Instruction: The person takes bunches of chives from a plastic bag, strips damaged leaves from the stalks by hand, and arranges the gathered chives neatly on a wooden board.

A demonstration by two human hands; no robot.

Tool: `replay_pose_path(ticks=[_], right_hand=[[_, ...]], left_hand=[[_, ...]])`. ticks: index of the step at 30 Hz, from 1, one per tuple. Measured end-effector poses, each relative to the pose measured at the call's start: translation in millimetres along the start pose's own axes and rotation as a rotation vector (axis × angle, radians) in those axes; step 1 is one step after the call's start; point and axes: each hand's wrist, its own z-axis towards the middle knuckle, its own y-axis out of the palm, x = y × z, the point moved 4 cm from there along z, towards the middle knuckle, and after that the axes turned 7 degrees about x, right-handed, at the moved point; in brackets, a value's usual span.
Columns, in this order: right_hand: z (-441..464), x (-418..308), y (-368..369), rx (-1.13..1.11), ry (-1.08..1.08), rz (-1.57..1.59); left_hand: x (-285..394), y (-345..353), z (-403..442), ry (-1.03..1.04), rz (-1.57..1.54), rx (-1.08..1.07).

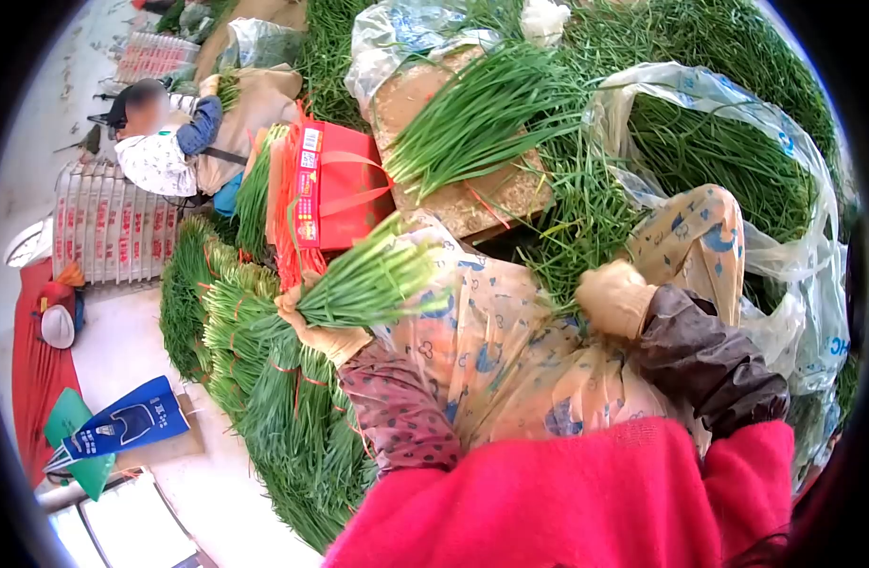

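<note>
One sheaf of slim green stalks (363,287) fills the gloved left hand (323,331), grip closed — right hand (612,298) curled, contents unclear.

Gloved left-hand fingers (289,304) clasp green stalks (363,282) near a red bag (354,180)

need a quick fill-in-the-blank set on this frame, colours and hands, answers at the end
1. The left hand and right hand both wear ____.
2. The bunch of greens above the finished-looking pile is gripped by the ____ hand.
3. The boxy bag beside the board is coloured ____.

Missing words: gloves; left; red.
</note>
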Motion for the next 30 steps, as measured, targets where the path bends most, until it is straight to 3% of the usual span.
replay_pose_path(ticks=[1,3,6,9,11,13,14,15,18,20,23,25,27,29,30], right_hand=[[0,9,-2,0.100,0.027,-0.101],[6,17,-25,0.271,0.061,-0.001],[19,-6,-81,0.553,-0.162,0.396],[39,-28,-122,0.635,-0.260,0.428],[54,-34,-132,0.806,-0.428,0.387],[69,-40,-128,0.705,-0.446,0.441],[74,-44,-125,0.603,-0.458,0.491],[81,-47,-115,0.313,-0.346,0.633],[84,-51,-89,0.228,-0.465,0.520],[76,-44,-76,0.245,-0.345,0.514],[62,-23,-59,0.142,-0.265,0.628],[43,6,-49,0.061,-0.007,0.839],[35,28,-46,0.267,0.111,0.858],[29,24,-50,0.435,-0.126,0.898],[25,10,-61,0.497,-0.272,0.766]], left_hand=[[-3,-1,-3,-0.035,0.010,-0.001],[-7,-4,-7,-0.068,0.022,0.003],[-16,2,-14,-0.179,-0.079,0.017],[-19,33,-32,-0.245,-0.095,-0.090],[-21,16,-25,-0.268,-0.075,-0.028],[-22,34,-37,-0.306,0.200,-0.128],[-28,19,-29,-0.376,0.157,-0.037],[-29,29,-36,-0.391,0.097,0.042],[-32,16,-35,-0.516,-0.015,0.028],[-33,13,-38,-0.622,-0.037,-0.125],[-28,8,-34,-0.492,0.247,0.052],[-25,-2,-25,-0.482,0.158,0.089],[-25,-21,-15,-0.491,0.084,0.126],[-32,-33,-15,-0.521,0.115,0.120],[-36,-35,-17,-0.556,0.154,0.105]])
